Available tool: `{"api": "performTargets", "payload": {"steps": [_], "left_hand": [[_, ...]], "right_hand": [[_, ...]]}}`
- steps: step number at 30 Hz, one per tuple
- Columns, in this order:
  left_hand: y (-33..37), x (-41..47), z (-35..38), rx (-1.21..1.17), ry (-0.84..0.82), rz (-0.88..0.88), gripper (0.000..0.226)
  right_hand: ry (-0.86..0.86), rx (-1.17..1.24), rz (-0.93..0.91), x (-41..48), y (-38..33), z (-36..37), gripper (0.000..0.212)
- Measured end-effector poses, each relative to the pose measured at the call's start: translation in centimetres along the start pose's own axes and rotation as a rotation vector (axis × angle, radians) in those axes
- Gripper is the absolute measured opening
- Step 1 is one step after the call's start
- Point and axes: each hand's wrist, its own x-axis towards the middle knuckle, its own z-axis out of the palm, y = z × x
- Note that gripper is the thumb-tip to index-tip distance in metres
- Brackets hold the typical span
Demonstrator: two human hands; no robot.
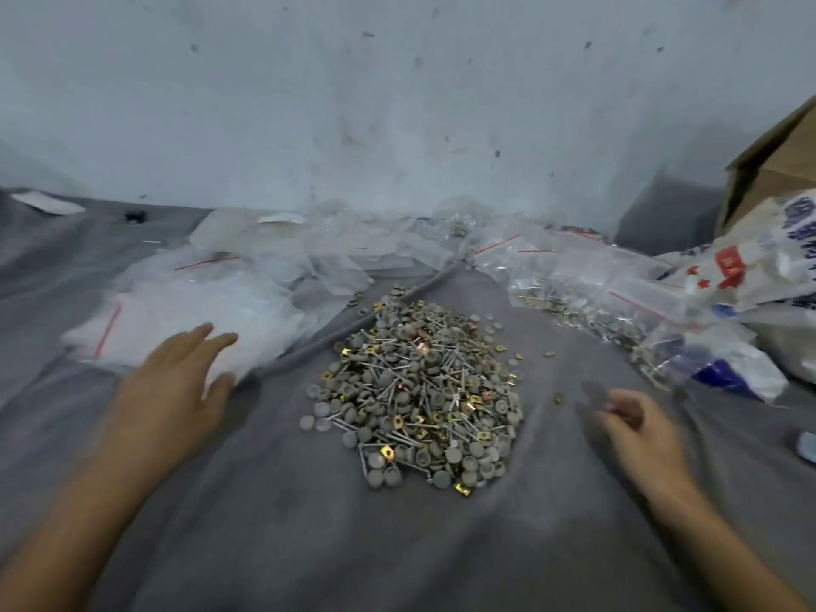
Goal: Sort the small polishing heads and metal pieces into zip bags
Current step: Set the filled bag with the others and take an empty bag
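Observation:
A heap of small grey polishing heads on thin metal shanks, mixed with gold square metal pieces (419,390), lies in the middle of a grey cloth (309,545). Left of the heap is a stack of empty clear zip bags with red seal lines (185,311). My left hand (176,386) reaches out with straight fingers, its fingertips at the near edge of that stack. My right hand (636,430) hovers right of the heap, blurred, with loosely curled fingers and nothing visible in it. Filled zip bags (587,293) lie at the right rear.
More crumpled clear bags (353,245) line the foot of the pale wall. A printed white, blue and red plastic sack (759,267) and a cardboard box (777,165) stand at the right. A few stray metal pieces (558,397) lie between the heap and my right hand.

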Motion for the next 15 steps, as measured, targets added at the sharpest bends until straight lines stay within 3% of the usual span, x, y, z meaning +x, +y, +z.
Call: {"api": "performTargets", "payload": {"steps": [3,5,8,10,12,15], "left_hand": [[0.1,-0.5,-0.1,0.082,-0.16,-0.112,0.045],[0.0,-0.6,0.0,0.114,-0.191,-0.107,0.044],[-0.1,-0.6,0.6,0.072,-0.137,-0.087,0.04],[-0.1,-0.5,0.9,0.004,-0.005,-0.103,0.037],[-0.4,-0.3,1.0,0.034,0.11,-0.129,0.053],[-1.1,0.0,1.2,0.141,-0.023,-0.174,0.076]], "right_hand": [[-0.216,-0.059,-0.128,-3.0,-1.5,2.3,0.02],[-0.25,-0.12,-0.178,-4.1,-1.9,3.1,0.022],[-0.211,-0.34,-0.342,-4.8,-1.5,3.7,0.02],[-0.195,-0.415,-0.373,-5.0,-1.3,3.8,0.021],[-0.185,-0.424,-0.378,-5.0,-1.1,3.8,0.024],[-0.16,-0.422,-0.388,-5.1,-1.1,4.0,0.027]]}}
